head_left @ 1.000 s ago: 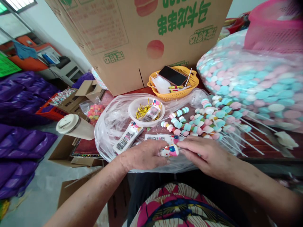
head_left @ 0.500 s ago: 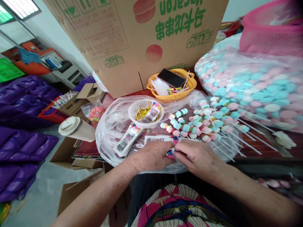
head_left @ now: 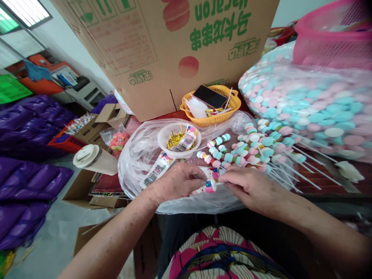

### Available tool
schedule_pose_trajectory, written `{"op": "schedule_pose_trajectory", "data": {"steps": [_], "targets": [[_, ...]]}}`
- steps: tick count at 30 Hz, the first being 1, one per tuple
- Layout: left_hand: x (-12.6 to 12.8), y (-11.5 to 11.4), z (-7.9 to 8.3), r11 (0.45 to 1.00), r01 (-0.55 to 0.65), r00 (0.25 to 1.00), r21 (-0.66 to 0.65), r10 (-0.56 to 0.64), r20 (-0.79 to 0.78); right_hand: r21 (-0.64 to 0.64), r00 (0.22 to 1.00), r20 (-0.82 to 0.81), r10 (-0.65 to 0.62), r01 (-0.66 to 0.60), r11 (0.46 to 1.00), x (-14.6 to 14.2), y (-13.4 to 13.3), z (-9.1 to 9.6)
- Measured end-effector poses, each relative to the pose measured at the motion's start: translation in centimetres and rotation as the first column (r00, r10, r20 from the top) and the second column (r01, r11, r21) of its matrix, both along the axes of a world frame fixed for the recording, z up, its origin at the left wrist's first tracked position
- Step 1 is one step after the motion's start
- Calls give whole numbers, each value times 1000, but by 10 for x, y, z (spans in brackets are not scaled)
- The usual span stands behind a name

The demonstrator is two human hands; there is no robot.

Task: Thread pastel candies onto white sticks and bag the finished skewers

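Note:
Over the front of the table, a small printed label (head_left: 210, 186) in pink, white and blue lies between my two hands. My left hand (head_left: 184, 179) pinches its left side between thumb and fingers. My right hand (head_left: 247, 185) has its thumb and fingertips closed at the right edge, partly covering it. To the left lies a stack of printed labels (head_left: 157, 170), partly behind my left hand. Behind the hands stands a white plastic bowl (head_left: 162, 147) with gold twist ties (head_left: 175, 138) and a label. Several skewers of pastel marshmallows (head_left: 252, 149) lie beyond my right hand.
A yellow basket (head_left: 209, 121) holds a phone (head_left: 210, 96). Behind it rises a large cardboard box (head_left: 151, 85). At right sits a big bag of marshmallows (head_left: 314, 104) under a pink basket (head_left: 331, 46). A lidded cup (head_left: 101, 161) stands at left.
My hands have moved apart, the left one to the left and the right one to the right. More of the printed label now shows between them.

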State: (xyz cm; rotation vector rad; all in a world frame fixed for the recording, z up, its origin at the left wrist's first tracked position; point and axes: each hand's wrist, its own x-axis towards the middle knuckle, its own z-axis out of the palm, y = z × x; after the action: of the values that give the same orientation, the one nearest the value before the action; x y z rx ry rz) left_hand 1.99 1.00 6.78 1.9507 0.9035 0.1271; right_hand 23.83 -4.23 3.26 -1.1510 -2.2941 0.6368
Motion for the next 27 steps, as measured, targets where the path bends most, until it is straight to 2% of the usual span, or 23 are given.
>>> {"op": "schedule_pose_trajectory", "data": {"steps": [3, 7, 9, 13, 16, 19, 22, 27], "targets": [[4, -5, -8, 983, -40, 999, 180, 39, 10, 39, 999, 10, -31, 31, 999, -7, -5, -7], [12, -11, -18, 905, 65, 998, 421, -50, -47, 57, 999, 28, -22, 21, 998, -23, -9, -16], [12, -10, -18, 875, 33, 999, 484, -8, -53, 58, 999, 47, -24, 21, 998, -28, -9, -18], [2, -7, -7, 876, -165, 985, 453, 169, 31, 73, 995, 57, -81, 77, 994, -26, -7, -20], [-3, -20, -4, 833, -145, 973, 535, 219, -77, 104, 991, 56, -118, 112, 988, -23, -7, -23], [1, -43, -18, 762, -151, 933, 630, 320, -164, 139, 984, 54, -169, 160, 977, -28, -11, -25], [3, -61, -36, 716, -243, 889, 655, 434, -145, 155, 977, 65, -202, 190, 970, -40, -17, -25], [-6, -68, -49, 696, -397, 837, 598, 542, -75, 166, 981, 63, -184, 171, 971, -57, -28, -30]]}}
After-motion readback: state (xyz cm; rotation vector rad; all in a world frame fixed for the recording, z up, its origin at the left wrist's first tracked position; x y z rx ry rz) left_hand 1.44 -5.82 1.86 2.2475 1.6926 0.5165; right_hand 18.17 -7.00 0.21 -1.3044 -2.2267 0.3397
